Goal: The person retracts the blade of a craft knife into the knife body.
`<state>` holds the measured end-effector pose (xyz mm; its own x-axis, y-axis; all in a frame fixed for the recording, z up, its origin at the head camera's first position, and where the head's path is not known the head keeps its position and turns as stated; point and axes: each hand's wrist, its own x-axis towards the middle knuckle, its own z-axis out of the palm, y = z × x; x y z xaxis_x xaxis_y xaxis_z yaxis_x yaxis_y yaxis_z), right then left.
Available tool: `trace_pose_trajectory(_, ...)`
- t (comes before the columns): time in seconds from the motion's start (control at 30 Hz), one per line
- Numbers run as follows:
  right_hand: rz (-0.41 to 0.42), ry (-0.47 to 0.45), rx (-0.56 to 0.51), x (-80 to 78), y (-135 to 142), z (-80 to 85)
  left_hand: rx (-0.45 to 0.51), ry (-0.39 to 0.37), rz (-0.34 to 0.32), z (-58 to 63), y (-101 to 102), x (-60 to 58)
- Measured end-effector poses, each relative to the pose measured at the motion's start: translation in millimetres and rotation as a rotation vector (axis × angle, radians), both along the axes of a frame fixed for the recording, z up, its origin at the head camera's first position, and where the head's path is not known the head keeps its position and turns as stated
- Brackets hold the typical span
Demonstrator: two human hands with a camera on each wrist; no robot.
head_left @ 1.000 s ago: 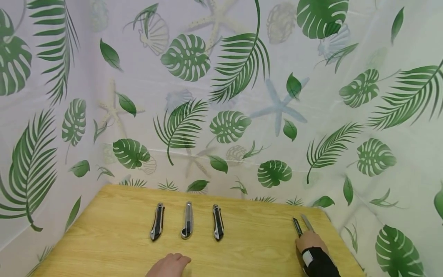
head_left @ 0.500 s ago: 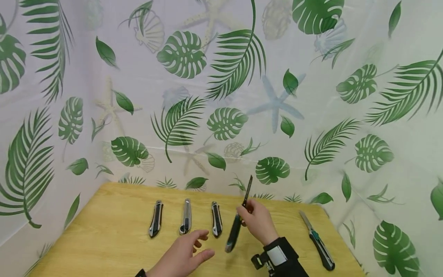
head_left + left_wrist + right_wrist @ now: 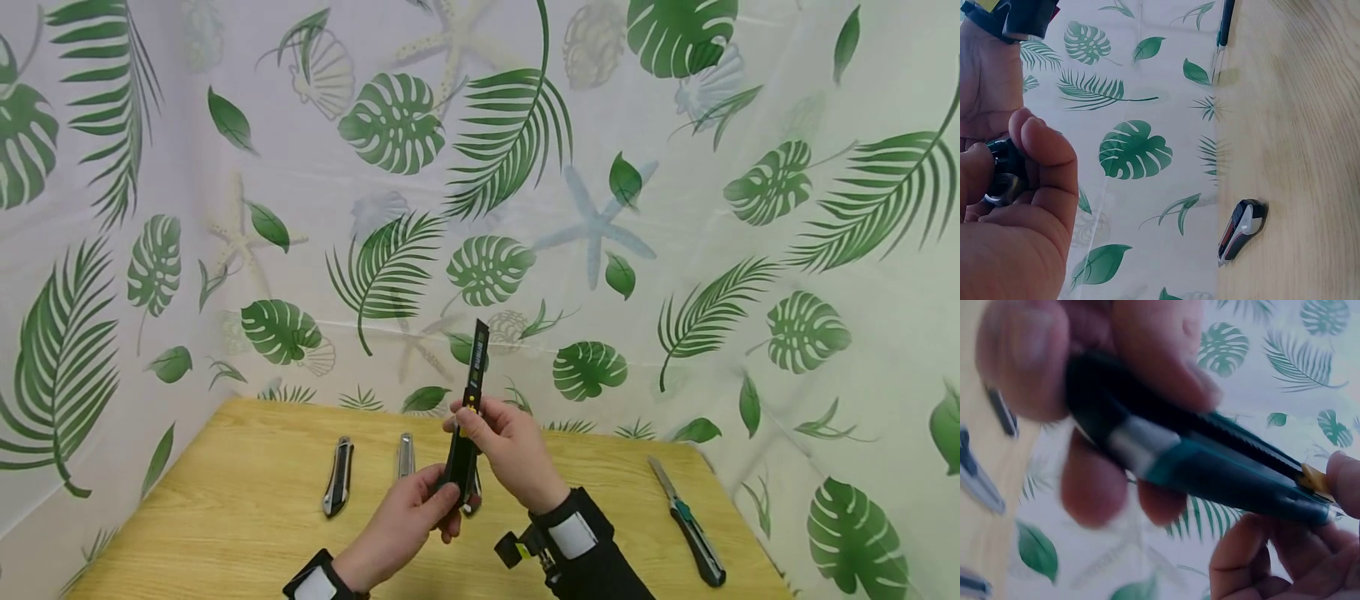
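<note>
Both hands hold one utility knife (image 3: 477, 362) over the table, its long black blade extended and pointing up and away. Dark green and black shows on its handle in the right wrist view, with a yellow slider (image 3: 1315, 478). My left hand (image 3: 401, 518) grips the handle's rear end, thumb on top. Farther up, near the yellow slider, my right hand (image 3: 517, 457) pinches the knife, its thumb beside the slider. Behind the hands lies a silver and black utility knife (image 3: 472, 505), mostly hidden.
On the wooden table (image 3: 225, 492), another silver and black knife (image 3: 339, 477) lies at left, with a silver one (image 3: 406, 456) partly hidden by the left hand. A green and black knife (image 3: 693, 533) with its blade out lies near the right edge. Leaf-patterned cloth (image 3: 600, 317) stands behind.
My right hand has lifted the utility knife from the table's right side and brought it to the middle. My left hand has moved up and taken hold of its rear end.
</note>
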<state>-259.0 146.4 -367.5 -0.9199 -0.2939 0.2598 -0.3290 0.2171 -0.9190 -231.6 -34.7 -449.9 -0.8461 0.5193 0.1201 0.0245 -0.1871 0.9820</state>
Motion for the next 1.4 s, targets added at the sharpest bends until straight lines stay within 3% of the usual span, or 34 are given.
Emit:
trace_pose_trajectory(0.13, 0.08, -0.053, -0.043, 0.1, 1, -3.1, -0.013, -0.003, 0.037, 0.6, 3, -1.7)
trace_pose_trajectory(0.37, 0.07, -0.065, -0.103, 5.5, -2, -11.0, -0.013, -0.038, 0.058, -2.7, 7, 0.5)
trace_pose_trajectory(0.6, 0.038, -0.084, -0.174, 9.0, -7, -14.5, -0.008, -0.031, 0.028, -2.8, 4, -0.3)
trace_pose_trajectory(0.9, 0.094, -0.054, -0.15, 9.8, -4, -8.8, 0.101, -0.132, -0.099, 0.4, -2, 0.6)
trace_pose_trajectory(1.4, 0.13, -0.053, -0.131, 13.4, -1, -6.6, 0.092, -0.148, -0.066, 4.5, 0, 2.8)
